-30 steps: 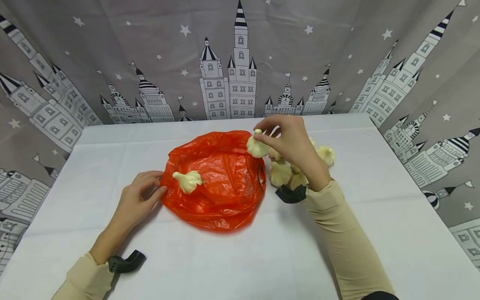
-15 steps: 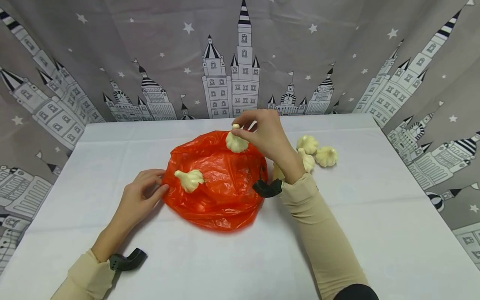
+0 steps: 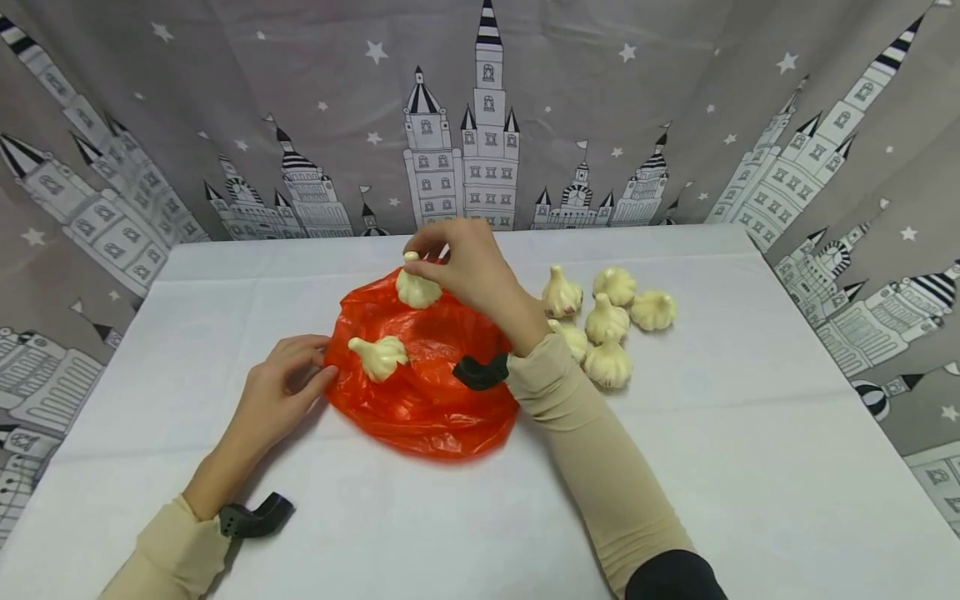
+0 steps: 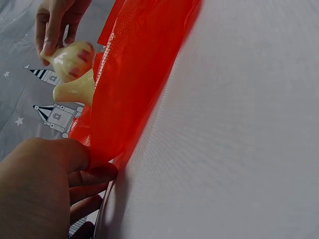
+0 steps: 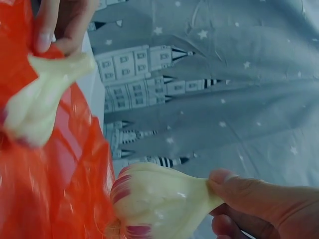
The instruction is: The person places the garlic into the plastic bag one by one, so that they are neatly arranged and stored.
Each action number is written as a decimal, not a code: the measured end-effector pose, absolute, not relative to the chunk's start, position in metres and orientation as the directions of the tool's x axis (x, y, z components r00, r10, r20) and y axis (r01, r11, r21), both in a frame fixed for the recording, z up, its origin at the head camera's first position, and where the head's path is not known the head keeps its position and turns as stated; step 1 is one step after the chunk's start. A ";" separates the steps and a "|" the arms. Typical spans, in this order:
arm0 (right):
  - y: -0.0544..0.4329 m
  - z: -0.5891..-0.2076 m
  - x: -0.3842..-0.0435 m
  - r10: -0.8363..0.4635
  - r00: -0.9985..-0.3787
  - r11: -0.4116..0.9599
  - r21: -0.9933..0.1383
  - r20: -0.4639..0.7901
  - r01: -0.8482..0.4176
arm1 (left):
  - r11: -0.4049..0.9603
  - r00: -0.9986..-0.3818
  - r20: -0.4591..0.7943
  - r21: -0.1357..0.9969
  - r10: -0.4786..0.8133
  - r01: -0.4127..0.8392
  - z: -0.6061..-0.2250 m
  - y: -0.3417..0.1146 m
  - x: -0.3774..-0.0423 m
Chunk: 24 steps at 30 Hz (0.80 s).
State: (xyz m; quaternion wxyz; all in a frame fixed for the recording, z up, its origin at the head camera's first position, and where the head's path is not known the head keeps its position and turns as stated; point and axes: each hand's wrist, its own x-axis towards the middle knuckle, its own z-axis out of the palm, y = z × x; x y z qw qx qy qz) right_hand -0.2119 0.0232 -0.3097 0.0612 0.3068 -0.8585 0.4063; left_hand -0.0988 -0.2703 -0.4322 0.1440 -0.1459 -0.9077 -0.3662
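Now hands (image 3: pixel 474 265), pinched garlic (image 3: pixel 417 291), red bag (image 3: pixel 435 421)

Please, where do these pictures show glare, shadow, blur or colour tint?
Head view: the red bag has glints and a blurred near edge, and a soft shadow lies beside the left hand; left wrist view: that hand looks dim against the pale table; right wrist view: the curtain has a bluish tint, and the held garlic bulb shows glints.

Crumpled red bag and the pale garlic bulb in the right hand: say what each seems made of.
Crumpled red bag: apparently thin, glossy plastic film, by its creases and highlights.
Pale, red-streaked garlic bulb: smooth, shiny, perhaps painted plastic, as its skin looks glossy, not papery.
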 end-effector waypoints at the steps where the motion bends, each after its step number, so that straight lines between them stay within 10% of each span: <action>1: 0.018 -0.310 -0.212 -0.487 -0.797 0.477 -0.656 0.357 -0.585 | 0.689 -0.915 0.370 0.623 0.159 0.371 -0.432 -0.271 -0.099; 24: -0.021 -0.338 -0.211 -0.595 -0.771 0.526 -0.614 0.228 -0.588 | 0.689 -0.917 0.364 0.622 0.166 0.372 -0.433 -0.273 -0.101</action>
